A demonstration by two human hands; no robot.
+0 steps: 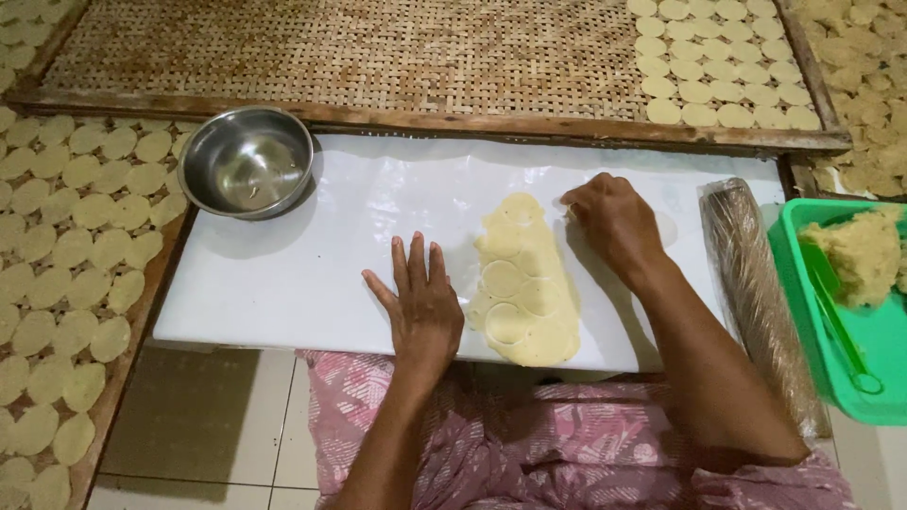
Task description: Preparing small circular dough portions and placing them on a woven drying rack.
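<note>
White plastic sheeting covers the flat work board (283, 283), with woven bamboo drying trays (359, 57) beyond it holding pale round discs. On the board lies a rolled-out, pale yellow dough sheet (525, 283) scored with circles. At its nine o'clock side the left hand (422, 307) rests flat, fingers spread, holding nothing. At its one o'clock edge the right hand (612, 222) is curled, fingertips down; what they pinch cannot be told. A round steel bowl (248, 161) sits at ten o'clock.
</note>
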